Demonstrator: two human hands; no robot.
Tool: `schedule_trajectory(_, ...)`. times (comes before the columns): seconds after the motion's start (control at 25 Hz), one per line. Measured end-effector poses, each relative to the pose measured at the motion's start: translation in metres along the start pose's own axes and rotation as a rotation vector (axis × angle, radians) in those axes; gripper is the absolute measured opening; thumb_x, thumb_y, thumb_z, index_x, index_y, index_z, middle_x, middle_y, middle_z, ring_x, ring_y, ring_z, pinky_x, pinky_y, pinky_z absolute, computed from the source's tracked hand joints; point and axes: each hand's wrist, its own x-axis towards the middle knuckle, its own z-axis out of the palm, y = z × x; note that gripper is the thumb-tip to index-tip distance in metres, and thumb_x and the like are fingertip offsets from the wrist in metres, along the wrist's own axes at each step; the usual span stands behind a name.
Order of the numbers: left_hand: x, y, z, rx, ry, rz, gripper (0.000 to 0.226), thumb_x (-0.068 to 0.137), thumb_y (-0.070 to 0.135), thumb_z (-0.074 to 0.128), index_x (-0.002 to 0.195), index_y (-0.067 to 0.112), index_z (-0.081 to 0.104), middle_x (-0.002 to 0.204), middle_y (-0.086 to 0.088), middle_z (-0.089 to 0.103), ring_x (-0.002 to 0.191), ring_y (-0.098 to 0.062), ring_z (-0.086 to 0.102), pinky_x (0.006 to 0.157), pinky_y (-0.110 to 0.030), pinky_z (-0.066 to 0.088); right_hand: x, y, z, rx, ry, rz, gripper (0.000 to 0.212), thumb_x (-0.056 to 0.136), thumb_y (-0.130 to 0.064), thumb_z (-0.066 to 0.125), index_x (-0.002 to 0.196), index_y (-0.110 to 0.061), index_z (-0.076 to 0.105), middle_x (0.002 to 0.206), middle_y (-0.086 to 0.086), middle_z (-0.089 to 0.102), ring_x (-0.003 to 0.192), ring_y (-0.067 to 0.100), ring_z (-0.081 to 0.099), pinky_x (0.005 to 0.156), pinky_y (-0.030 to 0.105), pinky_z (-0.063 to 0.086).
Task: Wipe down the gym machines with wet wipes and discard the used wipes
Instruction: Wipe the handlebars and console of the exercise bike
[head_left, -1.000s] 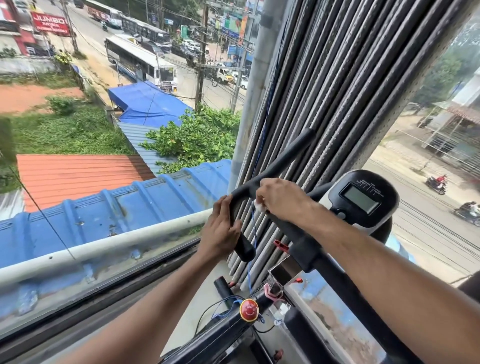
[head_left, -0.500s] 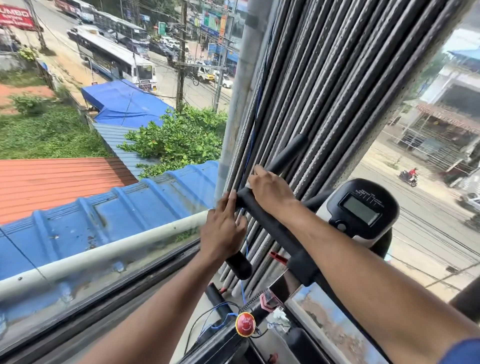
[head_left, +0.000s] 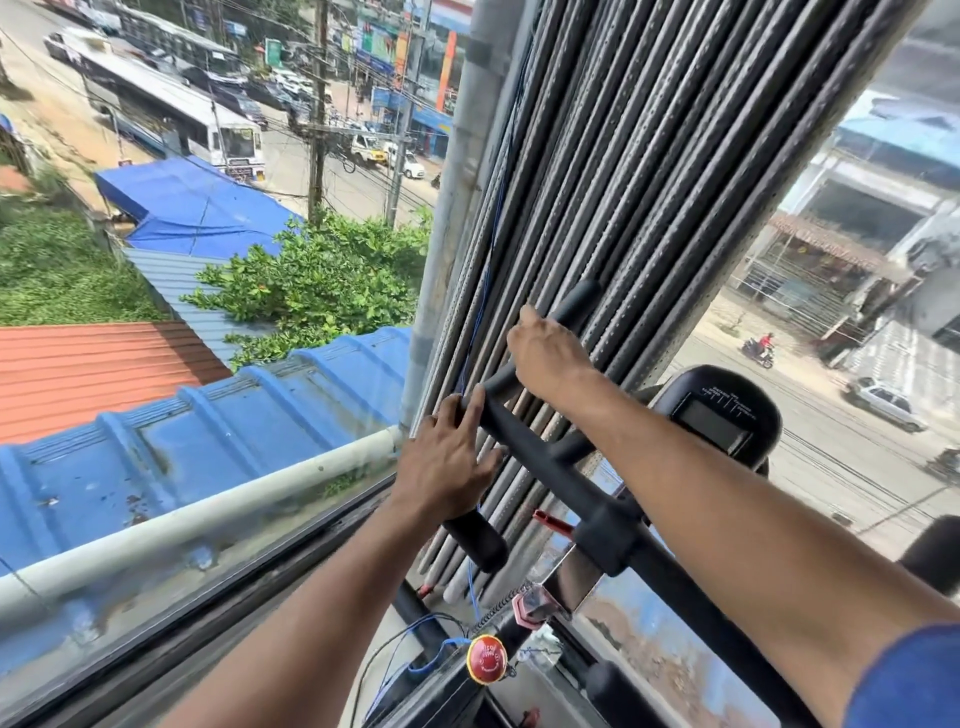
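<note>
Right hand (head_left: 545, 353) slid higher up the handlebar (head_left: 524, 441), gripping it, left hand (head_left: 447, 462) still clasping below

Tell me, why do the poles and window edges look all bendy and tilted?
In the head view, the wide-angle lens leans and fans out the grey poles and slants the window sill; bright daylight fills the street outside; the hands, left and right, stay fairly sharp on the black handlebar.
</note>
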Motion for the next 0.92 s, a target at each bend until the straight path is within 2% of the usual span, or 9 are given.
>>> schedule_trajectory(0.12,0.006,-0.005,-0.004,0.006,-0.018,0.087,0.084,0.101,0.069,0.035,0.164,0.036,-0.009,0.173,-0.001,0.007,0.141,-0.033,0.037,0.114,-0.045,0.038,0.001,0.005,0.003,-0.074,-0.057,-0.082,0.018,0.098,0.006,0.047,0.095,-0.003,0.062,0.107,0.012,0.046,0.092,0.028,0.062,0.078,0.036,0.06)
schedule_trajectory(0.2,0.008,-0.008,-0.003,0.017,-0.03,0.11,0.089,0.095,0.08,0.025,0.164,0.038,-0.013,0.174,0.003,-0.005,0.149,-0.032,0.028,0.12,-0.044,0.034,0.011,0.033,-0.009,-0.099,-0.025,-0.043,0.017,0.099,0.004,0.048,0.088,-0.006,0.056,0.1,0.009,0.042,0.087,0.026,0.061,0.07,0.033,0.056)
schedule_trajectory(0.28,0.007,-0.008,-0.003,0.022,-0.026,0.124,0.1,0.084,0.092,0.014,0.163,0.039,-0.015,0.174,0.006,-0.007,0.155,-0.027,0.018,0.123,-0.047,0.03,0.021,0.063,-0.028,-0.095,0.031,0.038,0.021,0.103,-0.002,0.041,0.085,-0.006,0.05,0.1,0.009,0.041,0.08,0.024,0.057,0.063,0.03,0.047)
schedule_trajectory(0.4,0.008,-0.009,-0.001,0.032,0.003,0.121,0.106,0.077,0.096,0.004,0.163,0.038,-0.014,0.174,0.008,-0.007,0.16,-0.02,0.004,0.126,-0.051,0.024,0.024,0.069,-0.033,-0.114,0.085,0.066,0.022,0.106,-0.006,0.037,0.086,-0.006,0.046,0.106,0.011,0.042,0.077,0.022,0.054,0.058,0.025,0.04)
schedule_trajectory(0.48,0.008,-0.009,0.0,0.052,0.02,0.123,0.104,0.08,0.095,0.005,0.164,0.036,-0.011,0.173,0.011,-0.008,0.16,-0.016,-0.002,0.126,-0.05,0.021,0.018,0.047,-0.02,-0.132,0.058,0.038,0.016,0.105,-0.005,0.042,0.09,-0.008,0.047,0.112,0.013,0.043,0.084,0.025,0.057,0.062,0.024,0.043)
schedule_trajectory(0.6,0.008,-0.007,0.0,0.061,0.012,0.123,0.099,0.086,0.091,0.014,0.165,0.034,-0.009,0.172,0.014,-0.012,0.16,-0.013,-0.006,0.127,-0.052,0.018,0.007,0.01,0.001,-0.128,-0.034,-0.014,0.016,0.102,-0.001,0.045,0.108,-0.003,0.06,0.121,0.017,0.046,0.098,0.031,0.06,0.076,0.033,0.053)
schedule_trajectory(0.68,0.008,-0.006,-0.001,0.06,0.007,0.12,0.096,0.09,0.087,0.02,0.165,0.033,-0.007,0.172,0.014,-0.012,0.16,-0.012,-0.007,0.128,-0.052,0.016,0.004,0.009,0.004,-0.132,-0.036,-0.059,0.016,0.101,0.0,0.047,0.109,-0.002,0.061,0.12,0.016,0.047,0.101,0.031,0.061,0.08,0.035,0.055)
schedule_trajectory(0.8,0.008,-0.008,0.0,0.054,0.019,0.133,0.094,0.091,0.086,0.018,0.165,0.034,-0.007,0.173,0.013,-0.011,0.16,-0.012,-0.004,0.127,-0.05,0.019,0.013,0.038,-0.011,-0.079,0.034,-0.006,0.014,0.103,-0.001,0.048,0.09,-0.007,0.052,0.115,0.014,0.048,0.094,0.028,0.059,0.071,0.03,0.053)
schedule_trajectory(0.92,0.01,-0.013,0.004,-0.005,0.024,0.13,0.093,0.088,0.085,0.012,0.165,0.036,-0.005,0.173,0.013,-0.005,0.16,-0.011,0.002,0.127,-0.046,0.022,0.026,0.067,-0.026,-0.035,0.128,0.105,0.018,0.106,-0.004,0.041,0.094,0.0,0.053,0.113,0.017,0.05,0.084,0.028,0.058,0.064,0.028,0.046)
